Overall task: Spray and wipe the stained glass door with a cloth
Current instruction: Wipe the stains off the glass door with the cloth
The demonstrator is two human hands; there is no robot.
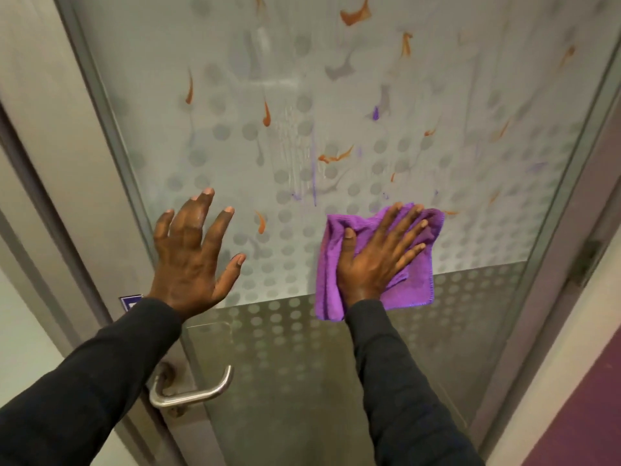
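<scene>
The frosted glass door (336, 95) with a grey dot pattern fills the view, marked with several orange streaks (336, 158) and purple smears (314, 183). My right hand (379, 257) lies flat with straight, spread fingers on a folded purple cloth (413, 287), pressing it against the glass at mid-height. My left hand (191, 260) is spread open, its fingers straight, against or just off the glass to the left; contact cannot be told. No spray bottle is in view.
A metal lever handle (198, 393) sticks out at the door's lower left, below my left arm. The grey door frame (84, 136) runs along the left; a frame post (578, 230) and a purple wall (588, 415) stand at the right.
</scene>
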